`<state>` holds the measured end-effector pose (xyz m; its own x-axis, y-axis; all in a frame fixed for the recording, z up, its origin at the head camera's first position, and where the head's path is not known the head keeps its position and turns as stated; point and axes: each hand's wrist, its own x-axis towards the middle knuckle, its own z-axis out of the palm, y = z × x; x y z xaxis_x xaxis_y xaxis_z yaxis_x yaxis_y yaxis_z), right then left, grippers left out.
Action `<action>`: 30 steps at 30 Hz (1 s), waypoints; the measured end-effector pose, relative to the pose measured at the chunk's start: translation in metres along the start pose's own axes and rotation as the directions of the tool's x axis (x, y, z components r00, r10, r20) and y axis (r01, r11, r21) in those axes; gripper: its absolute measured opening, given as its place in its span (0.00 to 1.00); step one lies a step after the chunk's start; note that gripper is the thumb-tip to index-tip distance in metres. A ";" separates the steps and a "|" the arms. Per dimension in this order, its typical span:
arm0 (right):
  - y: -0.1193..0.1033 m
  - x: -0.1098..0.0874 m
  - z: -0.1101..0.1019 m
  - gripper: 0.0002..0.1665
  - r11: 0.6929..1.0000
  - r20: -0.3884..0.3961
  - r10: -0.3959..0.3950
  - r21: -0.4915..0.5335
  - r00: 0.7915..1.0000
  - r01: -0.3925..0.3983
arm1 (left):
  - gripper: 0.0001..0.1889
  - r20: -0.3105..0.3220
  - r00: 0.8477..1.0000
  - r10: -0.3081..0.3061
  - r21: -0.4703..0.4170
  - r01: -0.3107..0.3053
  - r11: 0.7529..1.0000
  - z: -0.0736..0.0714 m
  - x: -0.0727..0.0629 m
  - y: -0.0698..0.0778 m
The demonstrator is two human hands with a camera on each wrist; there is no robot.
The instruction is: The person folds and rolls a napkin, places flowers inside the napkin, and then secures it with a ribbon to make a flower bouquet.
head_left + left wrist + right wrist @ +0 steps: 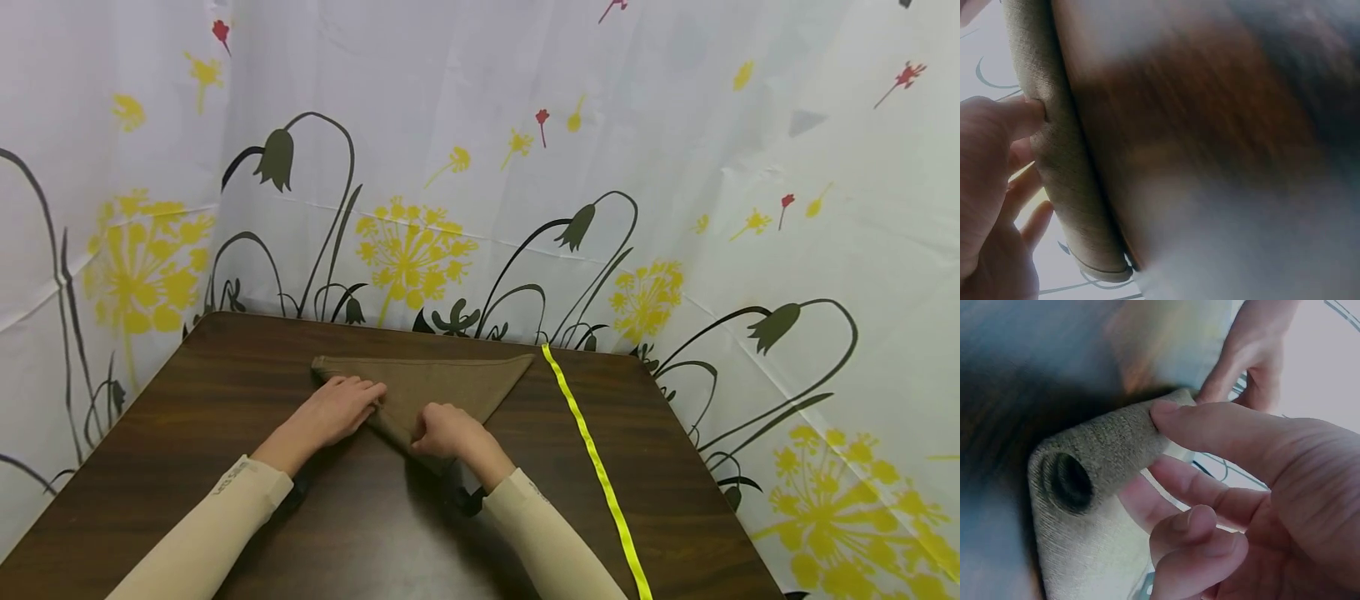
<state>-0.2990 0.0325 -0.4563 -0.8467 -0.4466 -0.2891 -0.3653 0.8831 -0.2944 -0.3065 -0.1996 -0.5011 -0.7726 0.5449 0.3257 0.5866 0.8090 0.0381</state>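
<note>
A brown cloth [442, 383] lies on the table, its far edge straight and its outline roughly triangular. The side nearest the person is rolled up, and the right wrist view shows the coiled, hollow end of that roll [1119, 437]. My left hand [337, 410] grips the rolled edge towards the left corner; in the left wrist view its thumb presses on the roll [1063, 162], with the fingers on the far side. Closer to the near end, my right hand [452, 433] pinches the roll between thumb and fingers.
The dark wooden table [360, 517] reaches back to a white curtain [465, 75] printed with flowers. A yellow tape strip [592, 446] runs from front to back, to the right of the cloth. Dark wrist bands [467, 500] show below the hands.
</note>
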 end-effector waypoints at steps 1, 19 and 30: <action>-0.001 0.001 0.001 0.07 1.000 -0.007 0.006 -0.004 1.000 -0.006 | 0.09 -0.004 1.000 -0.003 0.004 0.003 1.000 0.000 0.000 0.000; 0.028 0.031 0.019 0.06 0.999 0.021 -0.037 -0.032 0.999 0.038 | 0.07 0.055 0.997 -0.046 -0.062 0.049 0.997 -0.007 -0.006 -0.003; -0.002 -0.005 0.012 0.18 0.988 -0.114 -0.009 -0.154 0.993 -0.008 | 0.08 0.076 0.992 -0.096 -0.058 0.100 0.993 -0.005 -0.003 -0.002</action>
<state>-0.2898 0.0316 -0.4652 -0.8818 -0.4357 -0.1807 -0.4136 0.8984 -0.1478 -0.3037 -0.2042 -0.4976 -0.8414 0.4804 0.2474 0.5194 0.8453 0.1254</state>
